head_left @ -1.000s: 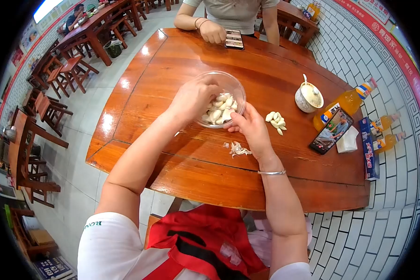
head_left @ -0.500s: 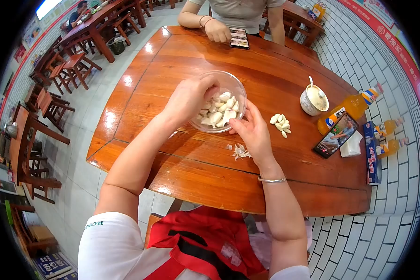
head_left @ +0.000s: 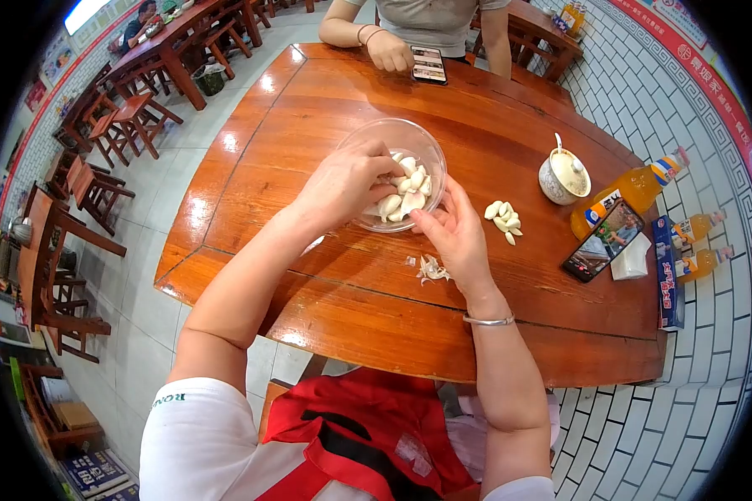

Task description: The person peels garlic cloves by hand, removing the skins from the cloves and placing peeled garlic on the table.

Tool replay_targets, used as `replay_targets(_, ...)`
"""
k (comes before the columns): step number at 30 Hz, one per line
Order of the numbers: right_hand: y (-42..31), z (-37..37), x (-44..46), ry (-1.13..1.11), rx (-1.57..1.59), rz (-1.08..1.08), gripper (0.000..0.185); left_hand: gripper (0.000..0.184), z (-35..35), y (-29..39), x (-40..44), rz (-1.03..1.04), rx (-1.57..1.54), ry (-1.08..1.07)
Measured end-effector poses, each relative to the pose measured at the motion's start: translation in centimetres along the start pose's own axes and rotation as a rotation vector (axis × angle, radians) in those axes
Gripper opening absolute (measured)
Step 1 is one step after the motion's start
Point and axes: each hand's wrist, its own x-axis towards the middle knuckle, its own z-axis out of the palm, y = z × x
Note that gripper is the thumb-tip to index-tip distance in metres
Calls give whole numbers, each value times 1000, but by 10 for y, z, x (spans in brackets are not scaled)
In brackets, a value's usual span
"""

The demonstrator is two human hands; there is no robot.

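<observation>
A clear plastic bowl (head_left: 433, 142) holding whitish garlic cloves (head_left: 411, 185) is tilted towards me above the wooden table. My right hand (head_left: 455, 230), with a silver bangle at its wrist, grips the bowl's near right rim, thumb in front. Reaching in from the left, my left hand (head_left: 347, 185) has its fingers curled on the cloves; its fingertips are partly hidden. On the tabletop, right of the bowl, lies a small pile of peeled garlic cloves (head_left: 504, 219). Bits of garlic skin (head_left: 432, 269) lie just below my right hand.
On the table's right stand a lidded white pot (head_left: 565, 177) with a spoon, an orange drink bottle (head_left: 635, 190), a propped phone (head_left: 603, 242), tissues (head_left: 632, 257) and a blue box (head_left: 668, 271). Across the table, a person's hand (head_left: 390, 53) rests by another phone (head_left: 429, 65).
My left hand has moved deeper into the bowl, its fingers now down among the cloves. The bowl has shifted slightly. My right hand keeps its hold on the rim.
</observation>
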Motion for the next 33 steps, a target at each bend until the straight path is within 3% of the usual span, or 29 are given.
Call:
replay_targets(12,8,-3,2,0,-50,31,60,18,6,-5,4,-137,-64,15)
replay_targets(19,9,-2,2,-7,59,73,52,20,-7,-8,12,-279,-755,-39)
replay_targets(24,5,-2,3,-42,-4,-72,50,23,-14,7,9,-454,-1229,-121)
replay_targets(28,-5,-6,2,63,-59,-197,42,19,-12,24,6,-520,-1439,-190)
replay_targets(33,-9,-7,1,33,-43,-319,24,20,1,38,0,-545,-1583,-271)
